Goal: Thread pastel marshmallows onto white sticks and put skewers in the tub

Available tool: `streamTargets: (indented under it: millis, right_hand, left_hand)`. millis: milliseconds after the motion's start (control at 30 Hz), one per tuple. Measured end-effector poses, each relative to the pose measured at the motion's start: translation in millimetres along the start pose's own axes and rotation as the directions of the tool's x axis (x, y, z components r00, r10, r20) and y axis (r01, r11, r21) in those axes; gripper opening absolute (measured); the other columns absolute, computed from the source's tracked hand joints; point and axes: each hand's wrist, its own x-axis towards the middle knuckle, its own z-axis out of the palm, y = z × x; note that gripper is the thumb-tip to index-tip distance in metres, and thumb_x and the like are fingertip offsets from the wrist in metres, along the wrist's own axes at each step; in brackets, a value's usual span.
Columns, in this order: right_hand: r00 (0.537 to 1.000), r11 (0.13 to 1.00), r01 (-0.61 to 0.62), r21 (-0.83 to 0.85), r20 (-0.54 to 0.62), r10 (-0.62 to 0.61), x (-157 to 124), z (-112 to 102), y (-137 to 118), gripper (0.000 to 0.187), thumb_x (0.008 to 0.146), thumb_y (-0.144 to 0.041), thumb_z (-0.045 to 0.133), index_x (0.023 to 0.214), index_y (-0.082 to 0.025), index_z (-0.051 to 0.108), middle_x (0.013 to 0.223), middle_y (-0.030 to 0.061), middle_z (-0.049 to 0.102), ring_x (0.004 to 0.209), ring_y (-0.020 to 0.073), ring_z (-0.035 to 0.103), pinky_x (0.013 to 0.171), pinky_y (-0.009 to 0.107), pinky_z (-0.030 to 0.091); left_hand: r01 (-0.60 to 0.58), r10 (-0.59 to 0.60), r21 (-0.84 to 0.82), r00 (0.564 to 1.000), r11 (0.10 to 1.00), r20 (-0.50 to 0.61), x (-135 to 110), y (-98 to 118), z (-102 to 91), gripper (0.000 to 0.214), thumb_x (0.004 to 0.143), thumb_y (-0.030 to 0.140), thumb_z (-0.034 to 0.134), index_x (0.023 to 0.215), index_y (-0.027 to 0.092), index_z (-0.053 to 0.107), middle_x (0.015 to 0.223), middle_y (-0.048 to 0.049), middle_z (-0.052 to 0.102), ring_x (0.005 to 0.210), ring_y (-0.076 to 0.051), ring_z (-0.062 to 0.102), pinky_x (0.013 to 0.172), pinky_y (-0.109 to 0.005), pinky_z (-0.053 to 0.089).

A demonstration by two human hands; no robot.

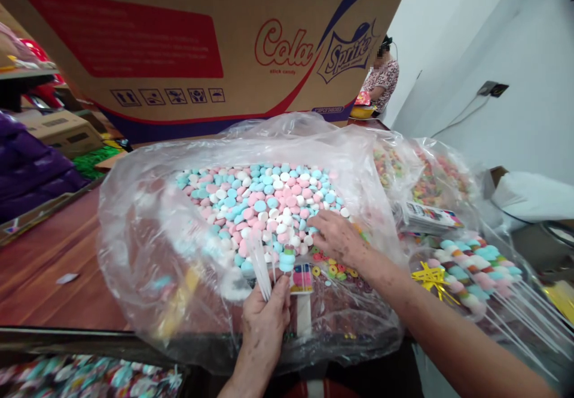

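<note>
My left hand [266,314] is closed around a bundle of thin white sticks [260,263]. By its thumb stands a short stack of blue and green candies [287,259], apparently threaded on one of the sticks. My right hand [336,236] reaches from the right onto a heap of pink, blue and white round candies [269,198]. Its fingers are bent and slightly apart, with the tips touching candies. The heap lies in a large opened clear plastic bag [134,207]. Small ring-shaped candies [336,266] and a printed card [302,278] lie near my hands.
A big cardboard box [179,39] stands behind the bag. On the right are finished candy skewers [475,266], yellow twist ties [433,278], stacked printed packets [428,216] and bags of ring candies [437,174]. Wrapped candies [89,377] fill a container at lower left. Another person [383,81] is in the background.
</note>
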Motion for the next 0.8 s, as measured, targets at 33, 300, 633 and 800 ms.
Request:
streamTargets:
  millis: [33, 300, 633, 800]
  right_hand:
    - [0.997, 0.997, 0.068, -0.019, 0.032, -0.068, -3, 0, -2, 0.016, 0.087, -0.01, 0.052, 0.095, -0.018, 0.063, 0.092, 0.0064, 0.061, 0.088, 0.0205, 0.054, 0.081, 0.031, 0.043]
    - [1.0, 0.999, 0.021, 0.044, 0.015, -0.022, -12, 9, -11, 0.019, 0.088, -0.01, 0.049, 0.1, -0.016, 0.062, 0.096, 0.0079, 0.061, 0.094, 0.0204, 0.055, 0.084, 0.031, 0.044]
    - [0.956, 0.976, -0.181, -0.121, 0.211, 0.204, -5, 17, -44, 0.027, 0.094, -0.02, 0.048, 0.118, -0.016, 0.06, 0.107, 0.0151, 0.066, 0.096, 0.0279, 0.062, 0.076, 0.035, 0.049]
    - [0.974, 0.984, -0.084, -0.155, 0.195, 0.114, -7, 26, -46, 0.03, 0.094, -0.014, 0.045, 0.12, -0.014, 0.059, 0.106, 0.0154, 0.067, 0.099, 0.0287, 0.06, 0.079, 0.036, 0.049]
  left_hand:
    - [-0.002, 0.002, -0.004, 1.0, 1.0, -0.002, 0, 0, 0.0, 0.047, 0.061, 0.049, 0.084, 0.089, 0.016, 0.066, 0.044, 0.0105, 0.047, 0.03, -0.003, 0.03, 0.031, -0.015, 0.019]
    - [0.002, -0.002, 0.032, 1.0, 0.999, 0.001, 1, 0, 0.2, 0.047, 0.061, 0.051, 0.083, 0.087, 0.016, 0.067, 0.045, 0.0104, 0.047, 0.03, -0.003, 0.03, 0.031, -0.016, 0.021]
    - [0.01, -0.012, 0.051, 0.999, 0.999, 0.035, 1, -1, -2.1, 0.049, 0.063, 0.05, 0.082, 0.094, 0.015, 0.065, 0.046, 0.0103, 0.048, 0.031, -0.003, 0.031, 0.033, -0.016, 0.02]
    - [0.015, -0.016, 0.029, 0.998, 0.999, 0.059, 3, -3, -4.2, 0.047, 0.064, 0.048, 0.081, 0.092, 0.015, 0.063, 0.045, 0.0102, 0.049, 0.031, -0.003, 0.03, 0.033, -0.015, 0.019]
